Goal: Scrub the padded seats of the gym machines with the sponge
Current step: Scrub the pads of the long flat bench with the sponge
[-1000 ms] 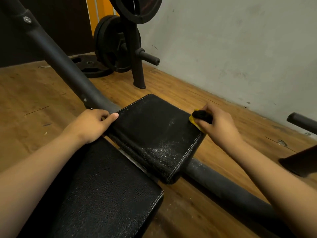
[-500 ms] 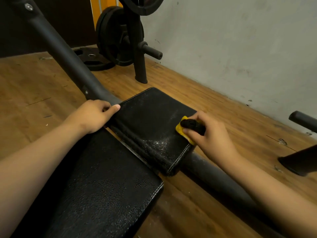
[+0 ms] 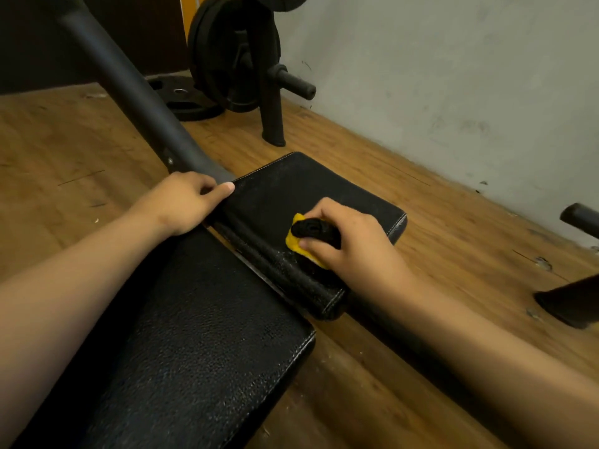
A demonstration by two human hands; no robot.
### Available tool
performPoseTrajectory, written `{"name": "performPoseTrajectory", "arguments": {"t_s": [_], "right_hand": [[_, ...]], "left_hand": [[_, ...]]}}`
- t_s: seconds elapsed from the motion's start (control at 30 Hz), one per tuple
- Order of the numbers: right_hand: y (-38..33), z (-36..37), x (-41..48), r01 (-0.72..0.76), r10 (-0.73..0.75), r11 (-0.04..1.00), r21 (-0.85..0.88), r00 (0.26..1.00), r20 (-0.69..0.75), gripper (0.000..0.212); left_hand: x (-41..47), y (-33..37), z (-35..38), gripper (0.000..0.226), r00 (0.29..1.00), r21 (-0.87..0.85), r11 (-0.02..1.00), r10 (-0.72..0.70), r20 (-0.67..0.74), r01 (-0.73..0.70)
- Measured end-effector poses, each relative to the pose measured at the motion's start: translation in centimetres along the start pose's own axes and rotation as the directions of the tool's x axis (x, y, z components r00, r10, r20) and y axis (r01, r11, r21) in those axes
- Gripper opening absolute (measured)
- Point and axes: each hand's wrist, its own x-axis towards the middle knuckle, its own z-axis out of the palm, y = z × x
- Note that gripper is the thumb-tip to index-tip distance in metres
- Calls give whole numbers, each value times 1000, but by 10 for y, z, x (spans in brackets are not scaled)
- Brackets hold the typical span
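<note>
A small black padded seat [image 3: 301,192] with white stitching lies across the middle of the view, flecked with wet foam near its front edge. My right hand [image 3: 350,241] grips a yellow sponge with a black scrubbing top [image 3: 304,239] and presses it onto the seat's near part. My left hand [image 3: 184,202] holds the seat's left edge, thumb lying along the rim. A larger black padded bench section [image 3: 194,351] fills the lower left, under my left forearm.
A thick black frame tube [image 3: 129,92] slants up to the top left. A weight rack post with black plates [image 3: 233,56] stands at the back, one plate [image 3: 184,98] flat on the wooden floor. A grey wall runs along the right; dark machine parts [image 3: 577,303] sit at the right edge.
My right hand has dragged the sponge from the seat's far right edge leftward and toward me, onto the seat's near middle. My left hand has stayed on the left edge.
</note>
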Motion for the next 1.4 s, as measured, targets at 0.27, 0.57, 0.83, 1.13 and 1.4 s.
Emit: {"name": "performPoseTrajectory", "arguments": {"t_s": [0.27,0.57,0.83,1.13,1.4], "right_hand": [[-11,-1,-13,190,-186,982,-24,977,107,18],[-18,9,0,217,-218,976,25,967,131,19],[15,-4,46,-72,48,970,-231,993,-108,27],[71,-48,67,-379,499,854,357,792,-351,34],[64,-25,59,-310,316,948,71,898,-306,39]], "left_hand": [[3,-6,0,49,1000,-7,1000,1,10,-1],[3,-8,0,51,1000,5,1000,7,7,-7],[1,-5,0,51,1000,2,1000,-1,-9,1],[5,-9,1,56,1000,-19,1000,-5,11,5],[6,-10,1,60,1000,1,1000,9,-15,-9]]}}
